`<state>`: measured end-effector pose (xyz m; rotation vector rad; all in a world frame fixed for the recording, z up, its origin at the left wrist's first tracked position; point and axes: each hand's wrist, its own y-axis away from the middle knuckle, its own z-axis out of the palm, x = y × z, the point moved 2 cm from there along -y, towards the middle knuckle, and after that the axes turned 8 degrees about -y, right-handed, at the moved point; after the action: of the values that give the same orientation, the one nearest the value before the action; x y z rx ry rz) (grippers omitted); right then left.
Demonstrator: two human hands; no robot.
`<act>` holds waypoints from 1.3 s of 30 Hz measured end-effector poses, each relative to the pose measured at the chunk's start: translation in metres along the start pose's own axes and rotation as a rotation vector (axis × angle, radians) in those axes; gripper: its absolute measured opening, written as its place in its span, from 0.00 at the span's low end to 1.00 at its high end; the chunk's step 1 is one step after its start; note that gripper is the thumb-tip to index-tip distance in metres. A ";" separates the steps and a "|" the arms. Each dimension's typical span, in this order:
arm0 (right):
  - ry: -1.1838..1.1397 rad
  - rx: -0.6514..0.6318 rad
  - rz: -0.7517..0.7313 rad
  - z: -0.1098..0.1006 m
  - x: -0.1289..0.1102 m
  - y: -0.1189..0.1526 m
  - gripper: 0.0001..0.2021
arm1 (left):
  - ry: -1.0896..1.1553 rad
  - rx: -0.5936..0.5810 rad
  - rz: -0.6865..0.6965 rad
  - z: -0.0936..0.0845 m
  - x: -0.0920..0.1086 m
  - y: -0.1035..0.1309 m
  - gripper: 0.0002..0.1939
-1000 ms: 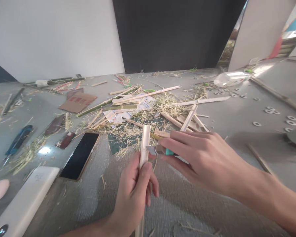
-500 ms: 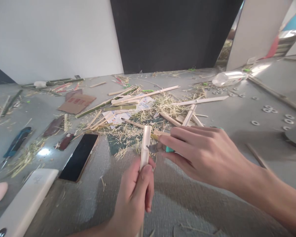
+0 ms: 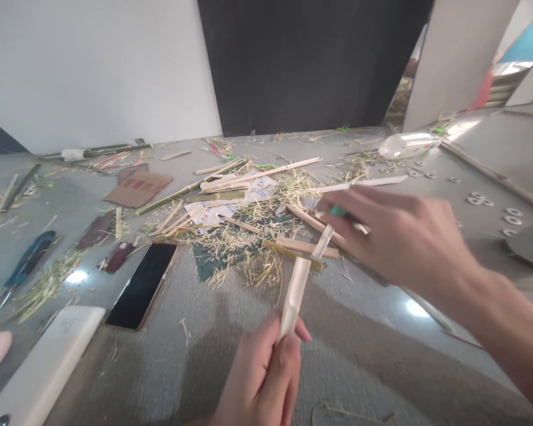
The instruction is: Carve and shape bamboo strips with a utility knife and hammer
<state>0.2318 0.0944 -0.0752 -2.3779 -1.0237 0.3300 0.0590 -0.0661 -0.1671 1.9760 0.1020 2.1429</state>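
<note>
Broadly, a grey table (image 3: 160, 378) spread beneath the right hand (image 3: 393, 232) at three o'clock and left hand (image 3: 270, 374) at six, the latter gripping a pale strip (image 3: 298, 281) at five, the former a blurred green tool (image 3: 338, 210) (a firm grip below the strip's notch (image 3: 293, 302) seemed safest).

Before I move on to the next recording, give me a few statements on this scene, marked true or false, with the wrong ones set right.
1. The left hand holds a pale strip. True.
2. The right hand grips that same pale strip. False: the right hand holds a blurred green-marked tool, apart from the strip.
3. The phone lies to the left of the left hand. True.
4. The clear bottle stands upright. False: the clear bottle lies on its side.
5. Several flat rings lie on the right side of the table. True.
</note>
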 end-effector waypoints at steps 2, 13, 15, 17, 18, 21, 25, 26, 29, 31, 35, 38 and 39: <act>0.044 0.076 0.062 -0.005 0.017 -0.004 0.11 | 0.011 -0.008 0.002 0.000 -0.002 0.000 0.23; -0.337 -0.251 -0.233 -0.002 -0.028 0.010 0.12 | -0.061 0.161 0.018 -0.010 0.007 -0.009 0.20; -0.322 -0.264 -0.250 -0.001 -0.031 0.012 0.12 | -0.062 0.150 0.020 -0.010 0.007 -0.008 0.20; -0.306 -0.261 -0.259 0.000 -0.032 0.012 0.13 | -0.053 0.140 0.028 -0.009 0.007 -0.007 0.20; -0.296 -0.257 -0.261 -0.001 -0.031 0.012 0.13 | -0.047 0.139 0.031 -0.009 0.007 -0.007 0.20; -0.270 -0.236 -0.274 -0.001 -0.029 0.010 0.13 | -0.035 0.139 0.040 -0.009 0.007 -0.007 0.19; -0.235 -0.180 -0.284 0.000 -0.028 0.008 0.12 | -0.023 0.145 0.050 -0.009 0.008 -0.008 0.18; -0.223 -0.165 -0.285 0.001 -0.028 0.008 0.11 | -0.021 0.149 0.051 -0.009 0.009 -0.009 0.18; -0.187 -0.129 -0.276 0.002 -0.029 0.008 0.11 | -0.025 0.160 0.049 -0.010 0.010 -0.010 0.18; -0.172 -0.117 -0.266 0.002 -0.031 0.009 0.11 | -0.036 0.166 0.049 -0.010 0.010 -0.010 0.18; -0.149 -0.108 -0.239 0.005 -0.032 0.010 0.12 | -0.053 0.183 0.039 -0.011 0.010 -0.011 0.19; -0.131 -0.111 -0.202 0.007 -0.031 0.010 0.11 | -0.055 0.193 0.017 -0.011 0.010 -0.011 0.19; -0.126 -0.111 -0.190 0.008 -0.030 0.010 0.11 | -0.052 0.192 0.012 -0.011 0.011 -0.012 0.19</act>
<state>0.2138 0.0694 -0.0871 -2.3565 -1.3477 0.3639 0.0484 -0.0513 -0.1602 2.1392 0.2982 2.1588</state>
